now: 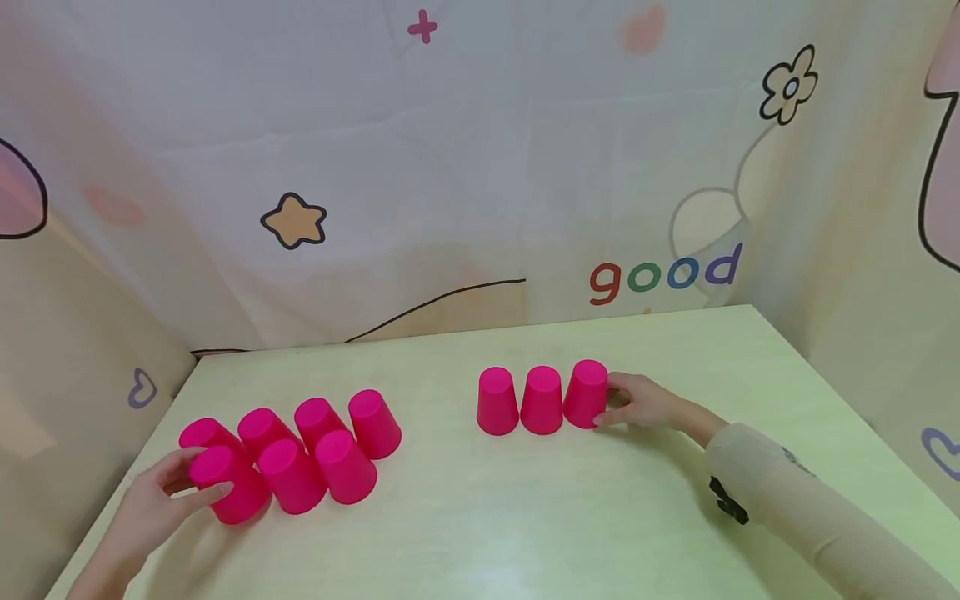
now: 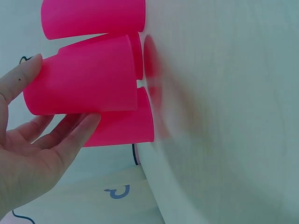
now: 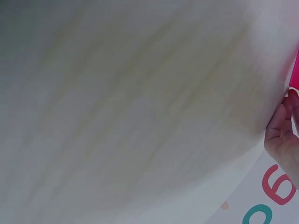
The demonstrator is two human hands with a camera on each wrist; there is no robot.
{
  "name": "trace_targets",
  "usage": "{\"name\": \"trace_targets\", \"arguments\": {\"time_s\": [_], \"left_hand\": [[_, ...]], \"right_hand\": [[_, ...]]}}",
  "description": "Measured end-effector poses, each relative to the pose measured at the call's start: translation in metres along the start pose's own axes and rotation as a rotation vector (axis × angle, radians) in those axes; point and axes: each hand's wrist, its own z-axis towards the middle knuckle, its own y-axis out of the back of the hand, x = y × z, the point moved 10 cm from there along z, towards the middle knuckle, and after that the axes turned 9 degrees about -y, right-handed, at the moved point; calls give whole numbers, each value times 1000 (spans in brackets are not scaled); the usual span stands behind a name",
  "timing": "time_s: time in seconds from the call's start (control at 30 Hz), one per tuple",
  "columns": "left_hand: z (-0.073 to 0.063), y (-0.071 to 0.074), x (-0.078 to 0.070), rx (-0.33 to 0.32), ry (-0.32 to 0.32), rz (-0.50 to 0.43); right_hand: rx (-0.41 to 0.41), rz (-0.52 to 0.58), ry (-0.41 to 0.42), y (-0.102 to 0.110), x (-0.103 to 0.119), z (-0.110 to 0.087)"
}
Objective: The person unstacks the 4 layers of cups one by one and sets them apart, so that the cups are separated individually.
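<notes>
On the left, two rows of upside-down pink cups stand close together. My left hand [image 1: 161, 500] grips the nearest-left pink cup [image 1: 232, 492], thumb on one side and fingers on the other. In the left wrist view, a narrow strip of table and a pink reflection show beside this cup's rim. Three more upside-down cups stand in a line right of centre. The rightmost pink cup [image 1: 587, 396] is between the thumb and fingers of my right hand [image 1: 641, 402], which hold its right side low down. Only an edge of that cup shows in the right wrist view.
The pale wooden table [image 1: 480, 525] runs between the two cup groups and in front of them. Behind it hangs a printed curtain [image 1: 480, 167], with more fabric at both sides. A dark bow [image 1: 727, 502] hangs at the right sleeve [image 1: 810, 500].
</notes>
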Motion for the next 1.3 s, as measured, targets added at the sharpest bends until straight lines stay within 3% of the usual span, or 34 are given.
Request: {"name": "trace_targets", "arguments": {"time_s": [0.23, 0.43, 0.67, 0.83, 0.97, 1.2, 1.3], "left_hand": [[3, -11, 11, 64, 48, -15], [3, -8, 6, 30, 25, 28], [-1, 22, -43, -190, -166, 170], [0, 28, -76, -239, -228, 153], [3, 27, -99, -287, -267, 62], [16, 16, -149, -358, -453, -185], [23, 10, -168, -360, -489, -237]], "right_hand": [[9, 14, 5, 1, 3, 0], [6, 2, 9, 2, 5, 1], [4, -6, 11, 2, 4, 1], [-1, -5, 12, 1, 1, 1], [-2, 1, 22, 1, 0, -2], [9, 13, 37, -1, 2, -2], [5, 2, 40, 0, 3, -1]]}}
